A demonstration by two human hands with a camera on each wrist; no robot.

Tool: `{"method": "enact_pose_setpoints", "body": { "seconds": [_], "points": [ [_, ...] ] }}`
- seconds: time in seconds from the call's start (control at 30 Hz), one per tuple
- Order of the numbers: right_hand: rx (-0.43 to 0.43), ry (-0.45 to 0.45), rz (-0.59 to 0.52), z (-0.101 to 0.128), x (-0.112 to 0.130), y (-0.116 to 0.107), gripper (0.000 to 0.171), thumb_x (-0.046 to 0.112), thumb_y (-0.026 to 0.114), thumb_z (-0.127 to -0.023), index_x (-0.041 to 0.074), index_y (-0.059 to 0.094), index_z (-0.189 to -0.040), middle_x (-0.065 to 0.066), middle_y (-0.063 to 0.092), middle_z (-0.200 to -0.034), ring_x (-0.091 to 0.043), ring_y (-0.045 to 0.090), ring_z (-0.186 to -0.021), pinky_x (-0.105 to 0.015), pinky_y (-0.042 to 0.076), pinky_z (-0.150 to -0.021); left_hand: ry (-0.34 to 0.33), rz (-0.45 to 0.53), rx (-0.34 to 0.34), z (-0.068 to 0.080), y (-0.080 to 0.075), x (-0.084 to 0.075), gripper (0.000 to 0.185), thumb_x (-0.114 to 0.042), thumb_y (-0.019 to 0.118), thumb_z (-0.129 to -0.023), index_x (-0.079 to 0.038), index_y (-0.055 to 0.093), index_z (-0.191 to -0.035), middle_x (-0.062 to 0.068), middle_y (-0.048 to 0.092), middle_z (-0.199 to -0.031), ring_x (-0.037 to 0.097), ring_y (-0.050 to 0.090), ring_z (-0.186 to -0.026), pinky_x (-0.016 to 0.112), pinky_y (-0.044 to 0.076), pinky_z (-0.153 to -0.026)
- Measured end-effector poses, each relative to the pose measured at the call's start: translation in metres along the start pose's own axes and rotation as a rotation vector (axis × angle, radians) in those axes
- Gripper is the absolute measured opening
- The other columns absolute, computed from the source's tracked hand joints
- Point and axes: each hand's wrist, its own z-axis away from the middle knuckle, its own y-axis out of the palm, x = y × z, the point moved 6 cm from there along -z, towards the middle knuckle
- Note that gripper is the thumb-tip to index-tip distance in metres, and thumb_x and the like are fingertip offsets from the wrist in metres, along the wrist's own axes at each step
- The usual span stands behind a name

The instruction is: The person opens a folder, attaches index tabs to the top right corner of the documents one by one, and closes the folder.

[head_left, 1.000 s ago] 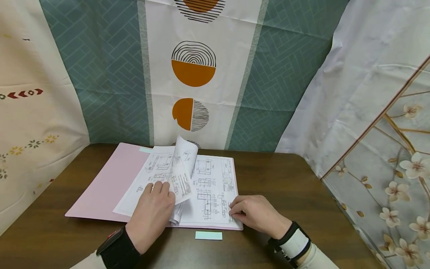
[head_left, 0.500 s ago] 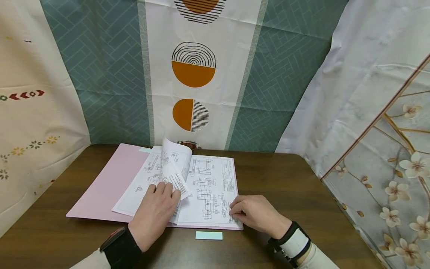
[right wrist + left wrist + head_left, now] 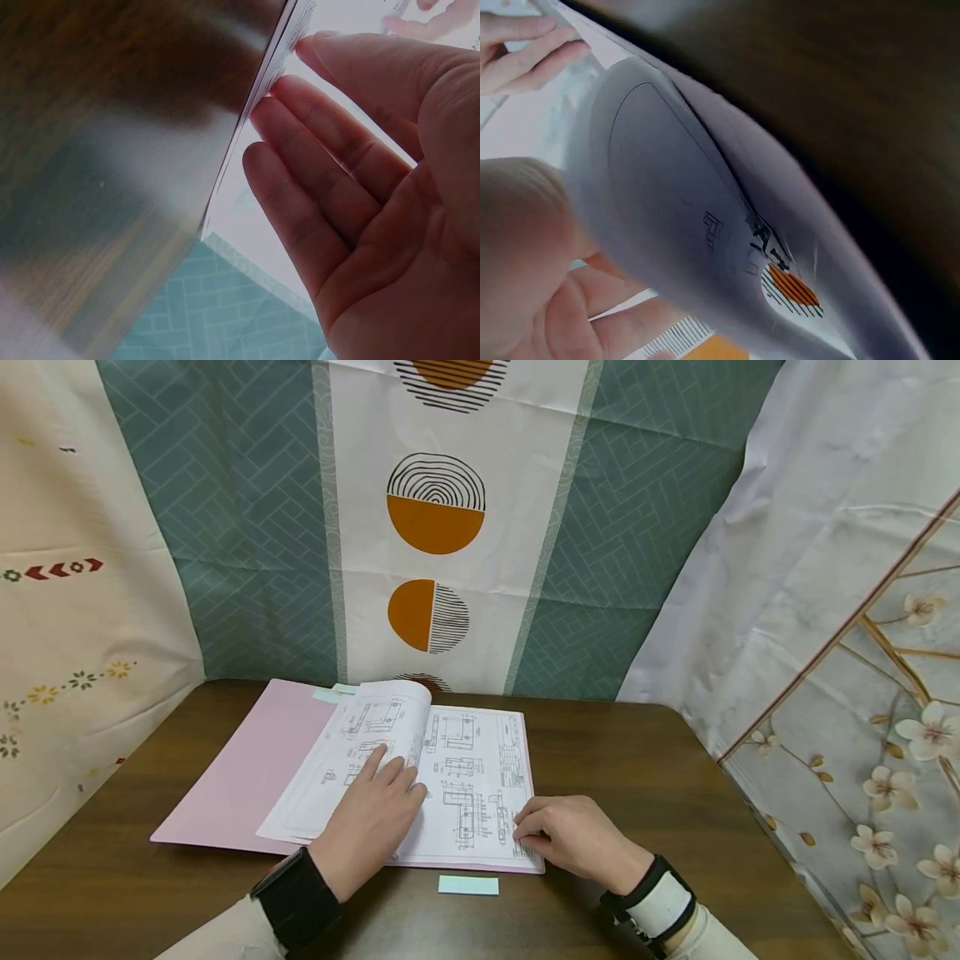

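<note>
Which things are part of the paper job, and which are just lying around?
Likely part of the job:
printed pages
pink folder
left hand, touching them
right hand

Probably just there:
pale green strip in front
hanging patterned cloth

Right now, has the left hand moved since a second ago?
Yes. The left hand has moved to the right, judged against the green strip on the table.

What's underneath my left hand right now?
Your left hand lies over white sheets with line drawings. Parts of those drawings show around the fingers; whatever is printed directly beneath is covered.
</note>
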Motion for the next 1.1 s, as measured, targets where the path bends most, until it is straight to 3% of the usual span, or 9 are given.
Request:
{"method": "enact_pose_setpoints", "body": {
  "seconds": [0.13, 0.27, 0.37, 0.5, 0.63, 0.83, 1.1],
  "points": [
    [-0.004, -0.007, 0.004, 0.001, 0.001, -0.001, 0.016, 0.016, 0.093, -0.091, 0.020, 0.089, -0.106, 0.007, 0.078, -0.109, -0.006, 0.069, -0.088, -0.029, 0.061, -0.080, -0.008, 0.016, 0.057, -0.010, 0.004, -0.007, 0.030, -0.009, 0.082, -0.096, -0.001, 0.076, -0.124, 0.019, 0.071, -0.139, 0.040, 0.064, -0.136, 0.056, 0.047, -0.116],
    [-0.006, -0.005, 0.002, 0.002, 0.001, 0.000, 0.015, 0.016, 0.093, -0.091, 0.020, 0.089, -0.106, 0.007, 0.078, -0.109, -0.006, 0.069, -0.087, -0.029, 0.061, -0.080, -0.012, 0.038, 0.097, -0.020, 0.005, -0.015, 0.028, -0.012, 0.077, -0.102, -0.003, 0.078, -0.128, 0.016, 0.071, -0.143, 0.038, 0.062, -0.140, 0.053, 0.048, -0.116],
    [-0.003, -0.009, 0.002, 0.002, 0.000, 0.001, 0.015, 0.017, 0.093, -0.092, 0.020, 0.089, -0.106, 0.007, 0.078, -0.110, -0.006, 0.070, -0.088, -0.029, 0.061, -0.081, -0.045, 0.032, 0.118, -0.023, 0.005, -0.016, 0.024, -0.015, 0.079, -0.101, -0.002, 0.080, -0.122, 0.016, 0.076, -0.129, 0.036, 0.068, -0.128, 0.051, 0.053, -0.108],
    [-0.001, -0.012, 0.003, 0.002, 0.001, 0.001, 0.015, 0.017, 0.093, -0.092, 0.021, 0.089, -0.106, 0.007, 0.078, -0.110, -0.006, 0.070, -0.089, -0.029, 0.061, -0.081, -0.112, 0.027, 0.140, -0.024, 0.009, -0.010, 0.022, -0.015, 0.086, -0.096, -0.001, 0.080, -0.112, 0.014, 0.073, -0.101, 0.031, 0.068, -0.100, 0.046, 0.058, -0.086],
    [-0.006, -0.003, -0.001, 0.000, 0.000, 0.000, 0.015, 0.017, 0.093, -0.092, 0.020, 0.089, -0.106, 0.006, 0.078, -0.109, -0.007, 0.070, -0.087, -0.029, 0.061, -0.080, -0.145, 0.036, 0.150, -0.025, 0.014, -0.005, 0.022, -0.013, 0.086, -0.095, 0.001, 0.078, -0.109, 0.015, 0.069, -0.094, 0.029, 0.062, -0.089, 0.042, 0.057, -0.073],
    [-0.003, 0.005, -0.010, -0.001, 0.000, -0.001, 0.015, 0.018, 0.093, -0.092, 0.020, 0.089, -0.106, 0.005, 0.079, -0.109, -0.008, 0.070, -0.087, -0.029, 0.061, -0.081, -0.159, 0.076, 0.144, -0.024, 0.013, -0.002, 0.018, -0.007, 0.083, -0.097, 0.005, 0.076, -0.109, 0.016, 0.066, -0.092, 0.028, 0.059, -0.082, 0.041, 0.059, -0.067],
    [-0.006, -0.001, 0.008, 0.000, 0.000, 0.001, 0.014, 0.016, 0.092, -0.093, 0.019, 0.089, -0.106, 0.007, 0.078, -0.109, -0.007, 0.069, -0.087, -0.028, 0.060, -0.080, -0.171, 0.112, 0.167, -0.022, 0.016, 0.003, 0.019, -0.005, 0.084, -0.096, 0.007, 0.076, -0.109, 0.019, 0.065, -0.092, 0.028, 0.059, -0.078, 0.042, 0.061, -0.068]
  ]
}}
